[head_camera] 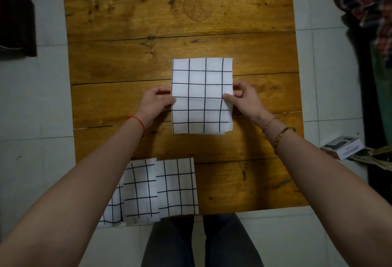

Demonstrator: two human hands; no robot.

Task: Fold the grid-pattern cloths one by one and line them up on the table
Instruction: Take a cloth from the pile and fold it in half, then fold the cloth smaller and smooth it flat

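Note:
A white cloth with a black grid (201, 96) lies flat in the middle of the wooden table (148, 22), folded into a tall rectangle. My left hand (156, 102) pinches its left edge at mid-height. On the opposite edge, at the same height, my right hand (244, 99) pinches the cloth, thumb on top. Three folded grid cloths sit side by side along the near left edge of the table: one (177, 188) rightmost, one (141, 192) in the middle, and one (112, 209) partly hidden under my left forearm.
A small white and dark box (341, 145) lies on the tiled floor to the right of the table. Heaped dark and plaid clothes (364, 5) hang at the right, and dark fabric (17, 22) at the left. My legs stand at the table's near edge.

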